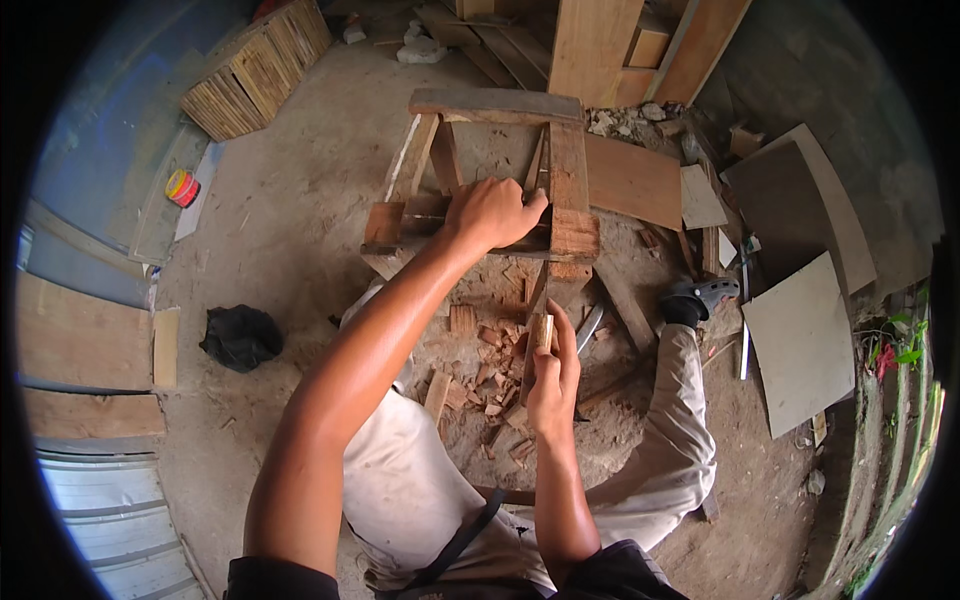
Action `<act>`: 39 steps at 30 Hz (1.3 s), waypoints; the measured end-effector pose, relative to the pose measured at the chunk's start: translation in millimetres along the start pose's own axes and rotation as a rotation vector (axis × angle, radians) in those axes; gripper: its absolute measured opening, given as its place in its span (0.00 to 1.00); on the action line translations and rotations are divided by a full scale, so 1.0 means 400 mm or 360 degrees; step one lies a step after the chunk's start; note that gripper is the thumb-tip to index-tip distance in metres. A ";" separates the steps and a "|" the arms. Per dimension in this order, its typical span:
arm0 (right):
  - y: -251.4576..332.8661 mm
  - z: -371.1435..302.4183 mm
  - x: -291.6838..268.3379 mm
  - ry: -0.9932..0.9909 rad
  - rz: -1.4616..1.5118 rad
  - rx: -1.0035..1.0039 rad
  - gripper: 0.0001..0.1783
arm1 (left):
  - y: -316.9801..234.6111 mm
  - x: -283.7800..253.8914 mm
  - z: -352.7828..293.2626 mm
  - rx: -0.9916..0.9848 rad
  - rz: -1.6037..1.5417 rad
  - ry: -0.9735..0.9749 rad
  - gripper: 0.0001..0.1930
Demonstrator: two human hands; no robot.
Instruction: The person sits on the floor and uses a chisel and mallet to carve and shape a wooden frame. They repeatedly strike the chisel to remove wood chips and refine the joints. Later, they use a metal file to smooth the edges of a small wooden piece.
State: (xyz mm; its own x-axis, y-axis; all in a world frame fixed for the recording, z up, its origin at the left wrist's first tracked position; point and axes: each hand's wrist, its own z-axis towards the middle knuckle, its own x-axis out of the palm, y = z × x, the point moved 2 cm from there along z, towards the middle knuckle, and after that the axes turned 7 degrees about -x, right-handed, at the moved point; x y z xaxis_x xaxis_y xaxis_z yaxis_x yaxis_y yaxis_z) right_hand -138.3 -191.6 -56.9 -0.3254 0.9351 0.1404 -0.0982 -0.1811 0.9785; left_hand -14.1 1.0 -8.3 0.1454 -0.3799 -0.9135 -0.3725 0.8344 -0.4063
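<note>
In front of me stands a rough wooden frame, like a low bench, with worn, splintered timbers. My left hand presses on its near crosspiece, fingers curled over the wood and thumb toward the right-hand beam. Below that beam's near end, my right hand is closed round the pale wooden handle of what looks like a handsaw. Its thin blade appears nearly edge-on and runs up to the beam's end; where it meets the wood is partly hidden.
Wood chips and offcuts litter the floor between my legs. A black bag lies at left, beyond it a red-and-yellow tub and stacked wood strips. Boards lie at right. A wooden cabinet stands at the back.
</note>
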 end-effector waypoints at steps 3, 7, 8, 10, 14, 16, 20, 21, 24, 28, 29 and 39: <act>0.002 -0.005 -0.008 0.0062 -0.0163 0.0127 0.30 | 0.004 0.003 0.007 -0.0019 -0.0057 0.0059 0.32; 0.017 -0.016 -0.012 0.0036 -0.0262 0.0247 0.28 | 0.028 -0.002 0.004 0.0052 -0.0052 0.0032 0.32; 0.023 -0.012 -0.007 0.0068 -0.0200 0.0126 0.28 | 0.033 -0.003 0.002 0.0090 -0.0037 -0.0010 0.33; 0.018 0.000 -0.005 -0.0007 -0.0311 0.0249 0.29 | 0.038 -0.002 0.003 0.0100 0.0007 -0.0027 0.34; -0.004 0.029 -0.003 0.0074 -0.0415 0.0367 0.32 | 0.037 0.005 0.016 0.0029 0.0057 0.0059 0.33; -0.009 0.016 -0.013 0.0110 -0.0376 0.0395 0.32 | 0.034 0.007 0.019 -0.0004 0.0063 0.0082 0.33; 0.026 -0.073 -0.048 0.0104 -0.0378 0.0372 0.31 | 0.031 0.002 0.017 -0.0077 0.0099 0.0212 0.33; 0.039 -0.098 -0.057 0.0127 -0.0349 0.0372 0.31 | 0.030 -0.002 0.019 -0.0075 0.0098 0.0250 0.33; 0.059 -0.105 -0.063 0.0124 -0.0251 0.0406 0.29 | 0.023 -0.004 0.017 -0.0089 0.0099 0.0269 0.33; 0.020 0.025 -0.025 0.0106 -0.0287 0.0452 0.32 | 0.018 -0.004 0.000 -0.0113 0.0057 0.0118 0.32; 0.011 0.062 -0.008 0.0058 -0.0239 0.0227 0.33 | 0.016 -0.006 0.004 -0.0110 0.0075 0.0111 0.32; 0.077 -0.100 -0.064 0.0138 -0.0166 0.0363 0.25 | 0.019 -0.002 0.024 -0.0176 0.0128 0.0233 0.31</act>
State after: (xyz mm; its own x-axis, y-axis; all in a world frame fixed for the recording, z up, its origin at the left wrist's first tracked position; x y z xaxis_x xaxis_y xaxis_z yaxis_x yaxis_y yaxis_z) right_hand -170.7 -233.3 -36.6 -0.4052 0.9136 0.0334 0.0759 -0.0028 0.9971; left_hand -8.2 11.6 -11.0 -0.0206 -0.3743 -0.9271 -0.4770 0.8186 -0.3199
